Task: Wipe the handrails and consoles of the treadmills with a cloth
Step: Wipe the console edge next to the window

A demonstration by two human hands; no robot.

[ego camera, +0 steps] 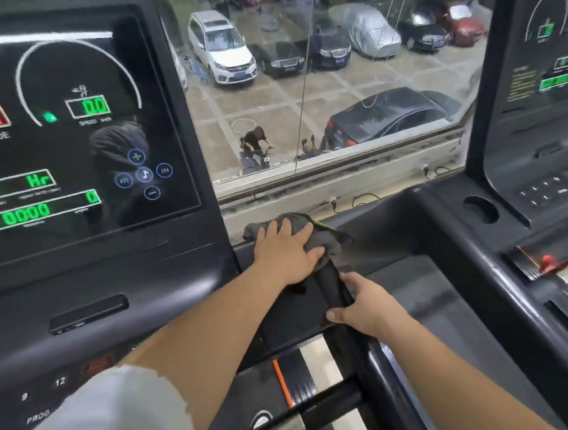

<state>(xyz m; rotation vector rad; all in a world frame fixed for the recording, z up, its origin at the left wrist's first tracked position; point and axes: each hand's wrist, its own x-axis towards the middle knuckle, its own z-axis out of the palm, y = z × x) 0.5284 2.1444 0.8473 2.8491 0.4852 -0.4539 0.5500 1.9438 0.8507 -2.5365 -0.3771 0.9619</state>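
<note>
— Atop the handrail, just beside the console, the grey cloth sits under the left hand, fingers flat.
— Right hand grips the rail lower down; I'd press evenly, wiping toward it.

The left grip lies flat, fingers straight and spread, pressing a dark grey cloth onto the far end of the black handrail, just right of the near console; the right grip sits nearer on the same rail, thumb and fingers curled round its edge; the near console shows green digits and a red readout; a white sleeve covers the left upper arm; a second console stands at the right; between the two, a window looks down on parked cars.
</note>
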